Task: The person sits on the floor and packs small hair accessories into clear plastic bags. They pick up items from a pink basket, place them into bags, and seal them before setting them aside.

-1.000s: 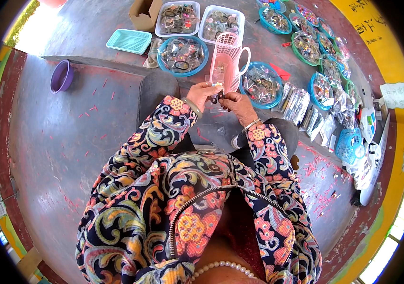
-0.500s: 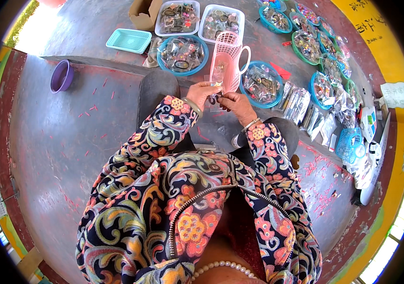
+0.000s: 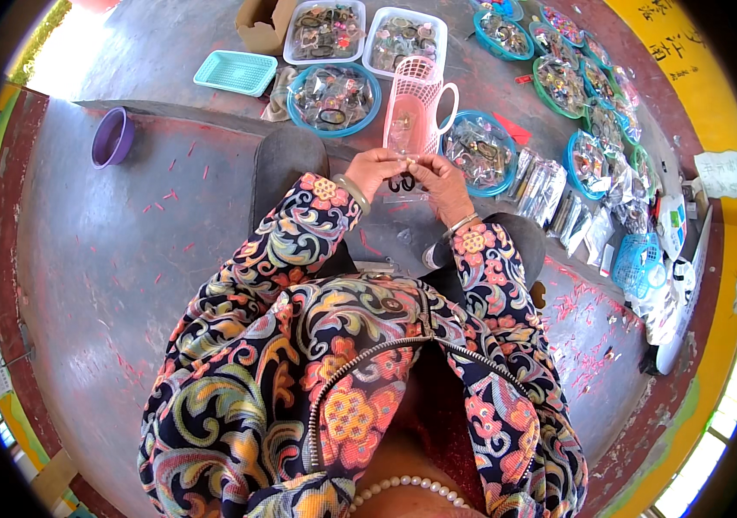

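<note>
Between my hands is a small clear plastic bag (image 3: 404, 184) with dark, curled pieces inside; their exact kind is too small to make out. My left hand (image 3: 372, 171) pinches its upper edge between thumb and fingers. Close beside it, my right hand (image 3: 444, 187) pinches the same edge, the fingertips of both hands almost touching. Just beyond my fingers stands a pink plastic basket (image 3: 425, 129) with a handle, and some clear bags lie in it. A blue round basin (image 3: 509, 183) of bagged items is next to my right hand.
Another blue basin (image 3: 297, 122) and two white trays (image 3: 289, 53) hold more bagged items. A turquoise tray (image 3: 232, 89), cardboard box (image 3: 256, 39) and purple bowl (image 3: 99, 154) are on the left. Several baskets and bundled packets (image 3: 541, 190) line the right.
My right hand has moved up and closer to my left, its fingers now at the bag's upper edge. The bag's dark contents now hang below my fingertips.
</note>
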{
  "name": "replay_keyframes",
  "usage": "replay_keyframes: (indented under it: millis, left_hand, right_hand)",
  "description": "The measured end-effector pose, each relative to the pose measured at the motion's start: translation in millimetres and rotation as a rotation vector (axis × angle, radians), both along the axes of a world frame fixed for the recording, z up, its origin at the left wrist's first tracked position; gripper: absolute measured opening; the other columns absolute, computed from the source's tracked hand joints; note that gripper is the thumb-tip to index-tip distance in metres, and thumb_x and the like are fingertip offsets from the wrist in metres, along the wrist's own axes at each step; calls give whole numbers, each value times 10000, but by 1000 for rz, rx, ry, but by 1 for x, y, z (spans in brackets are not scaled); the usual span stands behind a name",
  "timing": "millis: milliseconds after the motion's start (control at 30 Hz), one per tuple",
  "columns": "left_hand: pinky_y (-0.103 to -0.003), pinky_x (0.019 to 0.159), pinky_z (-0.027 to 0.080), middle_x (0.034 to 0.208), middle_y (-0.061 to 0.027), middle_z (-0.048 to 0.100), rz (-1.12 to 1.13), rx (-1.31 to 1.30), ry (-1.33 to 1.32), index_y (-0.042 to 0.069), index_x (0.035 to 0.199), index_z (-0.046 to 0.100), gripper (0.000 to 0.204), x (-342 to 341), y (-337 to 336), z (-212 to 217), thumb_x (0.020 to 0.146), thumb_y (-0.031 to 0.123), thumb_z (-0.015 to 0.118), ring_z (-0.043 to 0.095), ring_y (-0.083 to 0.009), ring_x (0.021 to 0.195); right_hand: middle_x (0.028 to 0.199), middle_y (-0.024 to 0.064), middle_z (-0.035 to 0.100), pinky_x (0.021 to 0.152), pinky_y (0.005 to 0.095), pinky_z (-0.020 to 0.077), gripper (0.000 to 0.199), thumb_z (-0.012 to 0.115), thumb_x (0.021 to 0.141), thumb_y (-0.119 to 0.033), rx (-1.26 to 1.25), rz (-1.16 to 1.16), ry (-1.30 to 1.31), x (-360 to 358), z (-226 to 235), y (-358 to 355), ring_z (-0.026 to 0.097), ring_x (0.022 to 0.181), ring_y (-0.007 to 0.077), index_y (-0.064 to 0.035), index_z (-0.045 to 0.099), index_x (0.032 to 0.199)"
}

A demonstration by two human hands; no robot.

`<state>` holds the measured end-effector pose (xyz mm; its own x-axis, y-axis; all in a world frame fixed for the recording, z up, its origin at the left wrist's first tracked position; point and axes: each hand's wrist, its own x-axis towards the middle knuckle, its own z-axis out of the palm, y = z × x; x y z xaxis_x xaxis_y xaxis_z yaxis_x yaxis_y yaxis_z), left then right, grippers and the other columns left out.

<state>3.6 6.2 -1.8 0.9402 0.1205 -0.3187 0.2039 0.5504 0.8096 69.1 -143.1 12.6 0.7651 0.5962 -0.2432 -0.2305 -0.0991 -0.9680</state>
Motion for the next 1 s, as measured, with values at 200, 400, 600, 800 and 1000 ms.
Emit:
replay_keyframes:
  millis: [200,400,600,800,1000]
  left_hand:
    - [-206,598,423,806,-31,593,3,-67,85,6,946,572,225,-1,-3,-1,762,122,632,535,-92,668]
    - [-237,654,419,848,-2,587,-141,-7,109,46,963,567,220,-1,-2,-2,769,139,613,531,-83,745]
    - [-213,577,399,758,-10,589,-102,81,86,33,869,589,208,0,-2,-10,698,119,671,527,-83,645]
    - [-209,520,380,668,-23,585,-146,384,18,-2,771,594,204,0,-3,-14,644,118,699,492,-65,575]
    - [-213,603,424,775,-26,600,-142,489,-47,-15,878,593,193,2,-4,-11,711,69,638,527,-56,679]
  right_hand:
    - [712,-30,568,555,171,364,147,638,763,-151,38,-45,67,1,3,-3,467,615,31,-32,596,840]
    - [685,-34,559,539,178,359,105,630,766,-150,173,-159,204,4,1,-6,464,583,42,-64,578,797]
    - [685,-41,563,567,182,360,146,650,752,-194,119,-137,233,3,12,-4,482,605,42,-76,580,802]
    - [689,-45,566,583,184,364,166,672,730,-201,55,-68,285,2,7,-6,489,614,43,-77,610,820]
    - [700,-24,577,560,189,391,145,663,740,-158,172,-121,519,9,2,-10,493,600,57,-60,609,831]
